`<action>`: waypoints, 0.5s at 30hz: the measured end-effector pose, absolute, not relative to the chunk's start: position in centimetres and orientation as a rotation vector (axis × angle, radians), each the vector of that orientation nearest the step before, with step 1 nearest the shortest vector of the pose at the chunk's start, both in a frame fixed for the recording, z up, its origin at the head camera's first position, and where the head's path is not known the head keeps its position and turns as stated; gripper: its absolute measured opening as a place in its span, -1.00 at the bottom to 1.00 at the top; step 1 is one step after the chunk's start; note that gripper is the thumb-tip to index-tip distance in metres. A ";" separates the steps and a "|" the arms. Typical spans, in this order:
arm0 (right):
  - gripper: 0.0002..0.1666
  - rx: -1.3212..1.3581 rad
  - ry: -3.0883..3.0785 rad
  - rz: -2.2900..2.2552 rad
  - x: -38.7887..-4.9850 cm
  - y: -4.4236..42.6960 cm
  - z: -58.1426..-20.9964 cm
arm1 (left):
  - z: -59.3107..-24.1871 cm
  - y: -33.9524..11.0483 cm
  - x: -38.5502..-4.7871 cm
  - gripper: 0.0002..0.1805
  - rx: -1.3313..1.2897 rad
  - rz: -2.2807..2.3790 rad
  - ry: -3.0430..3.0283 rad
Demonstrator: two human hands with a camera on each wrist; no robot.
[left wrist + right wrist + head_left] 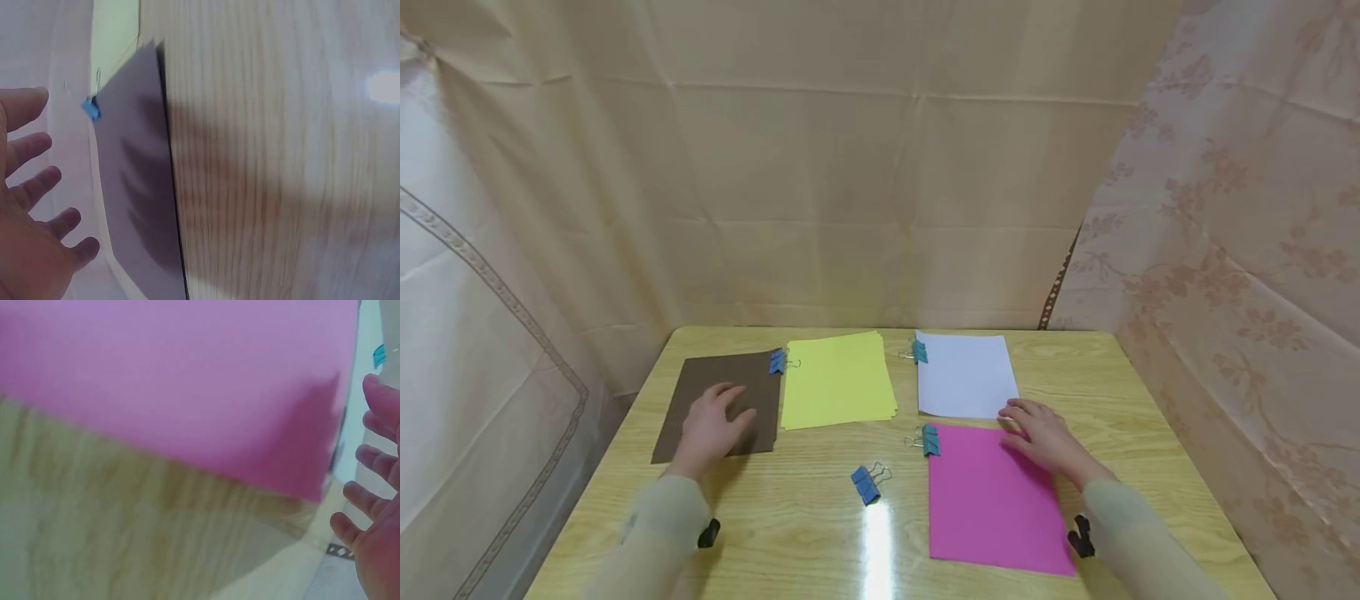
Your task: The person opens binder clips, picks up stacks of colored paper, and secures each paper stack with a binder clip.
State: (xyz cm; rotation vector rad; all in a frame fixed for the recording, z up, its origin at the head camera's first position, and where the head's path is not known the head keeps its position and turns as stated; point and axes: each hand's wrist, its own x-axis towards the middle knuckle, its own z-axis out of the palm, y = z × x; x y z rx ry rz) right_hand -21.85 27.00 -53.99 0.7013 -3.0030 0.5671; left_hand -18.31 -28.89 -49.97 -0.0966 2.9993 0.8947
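Observation:
My left hand [709,427] is above a stack of dark brown paper [700,379], its fingers spread and holding nothing. At that stack's upper right corner is a blue binder clip [777,362]. In the left wrist view, the hand [31,219] casts a finger shadow on the brown paper [134,162]. My right hand [1047,437], fingers loosely extended, is over the upper right of the pink paper [992,508]. Its fingertips are by the white paper's [966,375] lower right corner; whether they touch is unclear. Teal binder clips grip the pink stack [931,440] and white stack [920,351].
Between the brown and white stacks lies yellow paper [835,379], its sheets slightly fanned. A loose blue binder clip [867,485] sits on the wooden table [805,533] left of the pink paper. Beige curtains [850,167] stand behind the table.

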 end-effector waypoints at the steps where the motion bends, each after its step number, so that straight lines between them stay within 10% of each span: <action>1: -0.52 0.718 -2.992 0.562 -21.9 26.8 -53.8 | -50.1 -28.5 -18.4 -0.33 -0.076 0.866 3.012; 15: -0.50 0.852 -2.939 0.567 -21.8 22.1 -51.3 | -52.1 -23.5 -18.3 -0.29 0.129 0.634 3.048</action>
